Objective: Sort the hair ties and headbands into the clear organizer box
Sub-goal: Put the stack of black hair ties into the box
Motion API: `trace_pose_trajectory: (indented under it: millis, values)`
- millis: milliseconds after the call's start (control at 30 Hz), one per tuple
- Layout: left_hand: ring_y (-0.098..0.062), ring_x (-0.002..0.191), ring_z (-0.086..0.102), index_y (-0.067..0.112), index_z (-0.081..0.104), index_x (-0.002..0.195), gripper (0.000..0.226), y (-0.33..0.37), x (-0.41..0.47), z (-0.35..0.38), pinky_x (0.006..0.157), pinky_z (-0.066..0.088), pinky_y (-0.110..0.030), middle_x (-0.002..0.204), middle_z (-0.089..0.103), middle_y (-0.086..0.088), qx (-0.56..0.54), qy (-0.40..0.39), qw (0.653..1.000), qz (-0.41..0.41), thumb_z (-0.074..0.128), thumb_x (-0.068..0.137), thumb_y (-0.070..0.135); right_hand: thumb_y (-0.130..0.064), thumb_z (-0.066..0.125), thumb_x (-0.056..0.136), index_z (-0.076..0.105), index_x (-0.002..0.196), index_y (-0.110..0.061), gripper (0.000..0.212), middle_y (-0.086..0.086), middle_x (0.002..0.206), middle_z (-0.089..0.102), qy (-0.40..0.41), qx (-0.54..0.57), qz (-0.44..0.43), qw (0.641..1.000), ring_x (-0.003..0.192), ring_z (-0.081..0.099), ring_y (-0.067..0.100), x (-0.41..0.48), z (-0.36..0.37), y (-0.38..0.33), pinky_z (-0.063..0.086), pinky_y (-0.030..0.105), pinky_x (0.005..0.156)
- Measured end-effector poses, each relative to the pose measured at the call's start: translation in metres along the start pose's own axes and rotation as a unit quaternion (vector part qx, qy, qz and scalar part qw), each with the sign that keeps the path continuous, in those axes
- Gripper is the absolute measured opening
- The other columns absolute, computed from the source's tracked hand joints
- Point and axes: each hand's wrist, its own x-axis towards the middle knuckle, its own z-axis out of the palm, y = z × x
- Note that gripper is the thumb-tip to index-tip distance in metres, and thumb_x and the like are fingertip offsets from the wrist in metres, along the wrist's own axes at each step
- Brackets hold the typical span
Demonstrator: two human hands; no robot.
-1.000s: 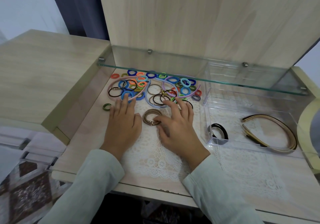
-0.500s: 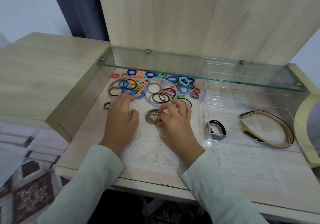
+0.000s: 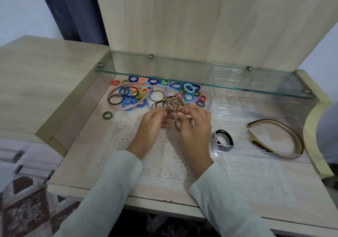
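Note:
My left hand and my right hand are raised above the lace mat, both pinching a bunch of tan hair ties with gold beads. One tan loop hangs under my right fingers. Behind them lies a pile of coloured hair ties with a pink headband and a lilac headband. The clear organizer box stands to the right. Its small front compartment holds black hair ties, and its large one holds tan headbands.
A glass shelf juts out over the pile and the back of the box. One green-and-black tie lies alone at the left. A raised wooden cabinet borders the left side. A lace mat covers the desk in front.
Both hands have lifted the tan hair ties off the mat and now hold them up between the fingers; before, the hands lay flat around the ties on the mat.

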Motion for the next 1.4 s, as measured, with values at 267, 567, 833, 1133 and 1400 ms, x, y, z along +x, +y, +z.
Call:
trace_pose_trajectory:
  millis: [267,567,833,1133,1400]
  values:
    - [-0.022,0.102,0.065,-0.002,0.063,0.119,0.04,-0.002,0.012,0.002,0.091,0.053,-0.031,0.118,0.068,-0.019,-0.186,-0.069,0.979,-0.037,0.036,0.101,0.022,-0.009,0.071,0.083,0.071,0.09,-0.017,0.01,-0.004,0.098,0.067,-0.047,0.084,0.112,0.989,0.106,0.052,0.015,0.003,0.003,0.003,0.039,0.014,0.091]
    - [-0.019,0.106,0.069,0.0,0.063,0.12,0.044,0.002,0.009,-0.001,0.08,0.057,-0.025,0.117,0.07,-0.014,-0.229,-0.078,0.969,-0.044,0.051,0.092,0.032,-0.012,0.07,0.082,0.072,0.087,-0.013,0.006,-0.012,0.096,0.067,-0.104,0.099,0.113,0.983,0.105,0.054,0.016,0.004,0.004,0.005,0.041,0.023,0.091]
    - [-0.017,0.107,0.068,0.002,0.068,0.109,0.039,0.0,0.007,-0.001,0.082,0.055,-0.022,0.113,0.073,-0.011,-0.222,-0.088,0.971,-0.034,0.056,0.085,0.03,-0.019,0.065,0.08,0.07,0.082,-0.019,0.005,-0.01,0.093,0.068,-0.139,0.107,0.096,0.98,0.103,0.056,0.02,0.0,0.006,0.003,0.036,0.021,0.094]
    - [-0.018,0.123,0.06,0.002,0.064,0.121,0.041,-0.002,0.009,-0.005,0.097,0.052,-0.026,0.125,0.068,-0.01,-0.248,-0.097,0.964,-0.022,0.054,0.088,0.025,-0.025,0.065,0.081,0.071,0.086,-0.021,0.009,-0.011,0.094,0.067,-0.148,0.095,0.096,0.98,0.102,0.057,0.022,0.001,0.008,0.008,0.034,0.022,0.094]
    - [-0.02,0.121,0.061,0.001,0.064,0.12,0.039,-0.003,0.006,-0.006,0.094,0.054,-0.026,0.124,0.068,-0.011,-0.247,-0.084,0.965,-0.01,0.053,0.089,0.023,-0.025,0.065,0.083,0.07,0.086,-0.026,0.006,-0.011,0.092,0.068,-0.146,0.105,0.092,0.979,0.1,0.059,0.024,0.001,0.008,0.009,0.04,0.045,0.096]
